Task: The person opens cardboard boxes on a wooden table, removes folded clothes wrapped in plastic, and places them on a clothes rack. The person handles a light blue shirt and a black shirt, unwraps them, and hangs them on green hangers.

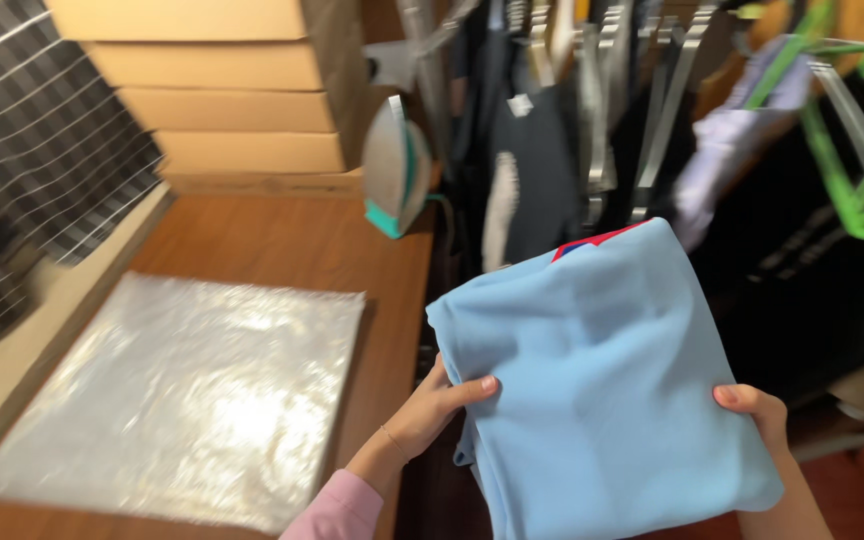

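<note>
Both hands are clamped on a folded light blue garment, held in the air off the right edge of the wooden worktop: left hand grips its 9 o'clock edge, right hand its 3 o'clock edge. A clear plastic bag lies flat on the worktop, an iron stands upright at 12 o'clock from it, and clothes on hangers hang behind the garment

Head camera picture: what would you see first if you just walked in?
First comes the folded light blue garment in the middle right, held up off the table by the left hand and the right hand at its two edges. Next is the shiny clear plastic bag lying flat on the wooden table to the left. A clothes iron stands upright at the table's far edge.
</note>
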